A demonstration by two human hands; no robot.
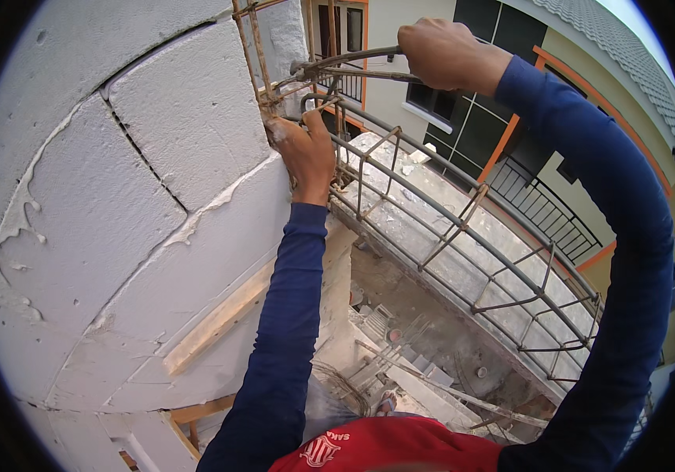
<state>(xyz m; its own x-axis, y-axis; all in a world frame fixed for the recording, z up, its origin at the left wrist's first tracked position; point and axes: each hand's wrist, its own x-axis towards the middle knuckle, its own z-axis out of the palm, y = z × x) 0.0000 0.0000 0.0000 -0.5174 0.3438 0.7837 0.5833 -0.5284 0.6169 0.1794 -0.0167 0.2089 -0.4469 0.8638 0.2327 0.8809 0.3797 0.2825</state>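
High in the view, my right hand [454, 57] is closed round the handles of a pair of long-handled pincers [357, 57]. The pincers' jaws reach left to where thin upright bars meet a cage of steel reinforcing bars [467, 224]. Just below the jaws, my left hand [304, 149] is closed at the end of the cage, its thumb beside a bent rebar end [307, 101]. Its other fingers are partly hidden against the block wall [188, 102]. Rusty upright bars [255, 51] rise above that hand, along the wall's edge.
The cage runs to the lower right above a concrete ledge [432, 193]. Far below lies ground with rubble, planks and buckets [395, 335]. A wooden batten [219, 318] is set against the wall. A house with a black balcony railing [546, 208] stands beyond.
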